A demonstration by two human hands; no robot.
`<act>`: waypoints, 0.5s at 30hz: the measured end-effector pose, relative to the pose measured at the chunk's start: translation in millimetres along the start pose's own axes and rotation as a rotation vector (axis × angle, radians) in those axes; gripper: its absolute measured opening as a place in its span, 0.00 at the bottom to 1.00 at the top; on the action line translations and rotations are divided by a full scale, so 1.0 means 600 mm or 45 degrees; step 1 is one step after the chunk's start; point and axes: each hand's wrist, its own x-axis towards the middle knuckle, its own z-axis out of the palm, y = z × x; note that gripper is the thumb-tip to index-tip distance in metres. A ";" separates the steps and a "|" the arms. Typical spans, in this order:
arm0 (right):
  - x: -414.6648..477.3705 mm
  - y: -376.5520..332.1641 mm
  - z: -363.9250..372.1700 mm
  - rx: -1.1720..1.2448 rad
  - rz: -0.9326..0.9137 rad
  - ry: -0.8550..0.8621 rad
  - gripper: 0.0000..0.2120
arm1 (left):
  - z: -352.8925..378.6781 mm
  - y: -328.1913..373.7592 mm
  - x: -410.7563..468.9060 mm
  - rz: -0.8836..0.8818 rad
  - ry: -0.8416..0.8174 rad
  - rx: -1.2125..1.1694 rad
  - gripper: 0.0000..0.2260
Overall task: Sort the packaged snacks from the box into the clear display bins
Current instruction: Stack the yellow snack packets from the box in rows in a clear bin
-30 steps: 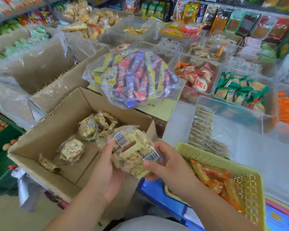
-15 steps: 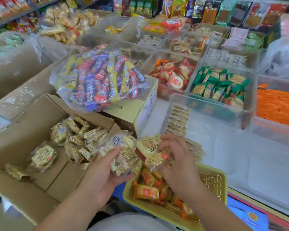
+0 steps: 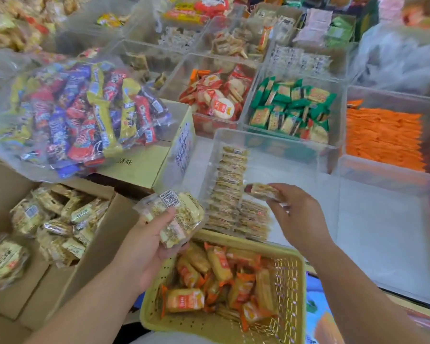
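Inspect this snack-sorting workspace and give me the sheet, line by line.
Surface: white counter, with bins standing on it.
Job's things: cardboard box holds bagged snacks; clear bin holds rows of packets along its left side.
Clutter: yellow basket of orange-wrapped snacks; bag of mixed bars lying on a carton.
Hands: left hand grips a snack bag; right hand pinches a single packet over the clear bin.
Cables: nothing seen.
Surroundings: more bins of red-and-white packets, green packets and orange packs.
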 end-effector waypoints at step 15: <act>0.149 0.108 0.101 -0.698 0.141 -0.753 0.18 | 0.003 -0.022 0.026 -0.049 -0.107 0.012 0.25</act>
